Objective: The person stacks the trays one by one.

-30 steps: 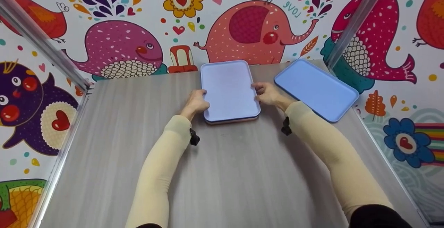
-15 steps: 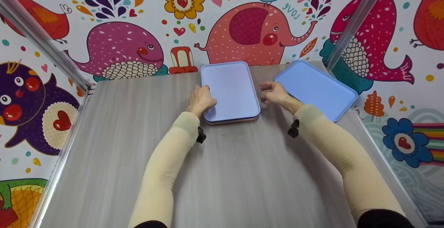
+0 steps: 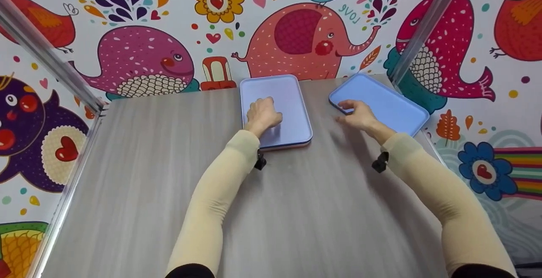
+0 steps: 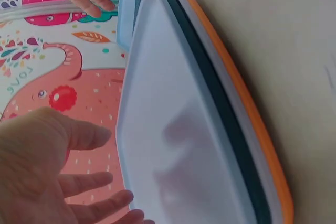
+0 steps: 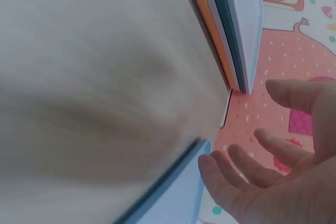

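A stack of rectangular trays lies near the back wall, topped by a pale lavender tray [image 3: 292,121]. In the left wrist view its edges show a dark green tray [image 4: 231,124], a grey one and an orange one [image 4: 268,145] beneath. My left hand [image 3: 263,115] hovers over the top tray's left half, fingers loosely extended and holding nothing; its shadow falls on the tray. To the right, a single light blue tray [image 3: 394,104] lies angled. My right hand [image 3: 359,115] overlaps that tray's left corner in the head view, fingers spread with nothing between them.
The grey wood-look tabletop [image 3: 169,163] carries both the stack and the blue tray. Cartoon-printed walls [image 3: 148,53] rise at the back and sides, with metal posts [image 3: 427,28] at the corners. A strip of tabletop separates the stack from the blue tray.
Both hands have let go of the stack's sides. The left hand has moved right, over the top tray; the right has moved right to the blue tray's corner. The trays have stayed put.
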A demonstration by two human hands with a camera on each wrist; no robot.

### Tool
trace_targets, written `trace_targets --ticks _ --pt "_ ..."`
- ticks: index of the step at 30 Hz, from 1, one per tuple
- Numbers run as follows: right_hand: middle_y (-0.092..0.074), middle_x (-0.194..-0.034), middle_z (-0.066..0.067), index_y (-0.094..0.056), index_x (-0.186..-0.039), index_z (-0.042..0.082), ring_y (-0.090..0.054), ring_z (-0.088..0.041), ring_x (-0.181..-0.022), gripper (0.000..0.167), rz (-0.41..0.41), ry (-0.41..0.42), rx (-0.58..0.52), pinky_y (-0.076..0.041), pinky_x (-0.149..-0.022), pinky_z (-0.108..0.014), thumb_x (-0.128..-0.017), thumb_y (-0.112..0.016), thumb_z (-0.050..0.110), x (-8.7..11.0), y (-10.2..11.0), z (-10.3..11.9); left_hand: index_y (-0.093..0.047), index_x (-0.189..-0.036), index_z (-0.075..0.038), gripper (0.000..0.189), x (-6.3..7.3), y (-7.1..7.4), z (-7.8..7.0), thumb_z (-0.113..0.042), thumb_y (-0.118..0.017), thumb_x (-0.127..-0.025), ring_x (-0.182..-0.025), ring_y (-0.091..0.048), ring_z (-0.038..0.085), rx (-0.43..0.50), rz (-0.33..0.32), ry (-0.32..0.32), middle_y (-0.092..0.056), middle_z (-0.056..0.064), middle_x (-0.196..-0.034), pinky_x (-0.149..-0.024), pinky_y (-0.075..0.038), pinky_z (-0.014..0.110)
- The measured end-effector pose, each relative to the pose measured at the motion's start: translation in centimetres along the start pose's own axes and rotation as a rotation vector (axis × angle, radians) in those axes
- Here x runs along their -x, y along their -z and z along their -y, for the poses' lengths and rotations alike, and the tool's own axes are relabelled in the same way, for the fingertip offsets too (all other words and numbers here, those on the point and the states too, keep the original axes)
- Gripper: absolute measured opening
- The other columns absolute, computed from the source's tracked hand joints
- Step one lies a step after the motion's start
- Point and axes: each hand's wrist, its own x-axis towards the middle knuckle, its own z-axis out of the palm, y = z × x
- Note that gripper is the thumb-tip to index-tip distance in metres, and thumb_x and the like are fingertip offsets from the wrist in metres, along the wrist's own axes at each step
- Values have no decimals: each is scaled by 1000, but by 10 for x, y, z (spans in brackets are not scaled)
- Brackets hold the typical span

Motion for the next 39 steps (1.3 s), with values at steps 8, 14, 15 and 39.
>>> trace_targets --ticks 8,14,15,39 --pt "-45 -175 -28 -51 -165 1 -54 -47 -156 67 -63 -35 -67 -56 -120 -49 -106 -75 22 20 33 -20 -73 -129 -5 37 -9 -16 -26 -27 -73 -98 -128 -66 41 17 -14 9 -74 18 -131 -105 -60 57" --pt "-29 -183 -27 -36 -174 5 -49 -42 -156 79 -80 -159 -190 -62 -110 -33 -108 -74 26 36 60 -45 -72 -132 -4 39 -19 -31 -45 -24 -73 -98 -124 -71 40 106 -50 -8 -74 19 -130 -106 -62 53" --pt "-26 -184 -28 -34 -176 6 -47 -42 -157 81 -85 -181 -209 -61 -113 -36 -108 -74 26 39 63 -50 -72 -133 -3 40 -21 -34 -48 -23 -74 -98 -123 -72 39 127 -58 -11 -75 19 -130 -106 -62 52" --pt "-20 -188 -22 -12 -181 11 -42 -39 -160 99 -327 -539 -411 -55 -122 -48 -103 -72 0 64 88 -137 -77 -127 -6 30 -27 -86 -132 -18 -78 -99 -112 -70 27 305 3 104 -77 12 -125 -104 -62 43"
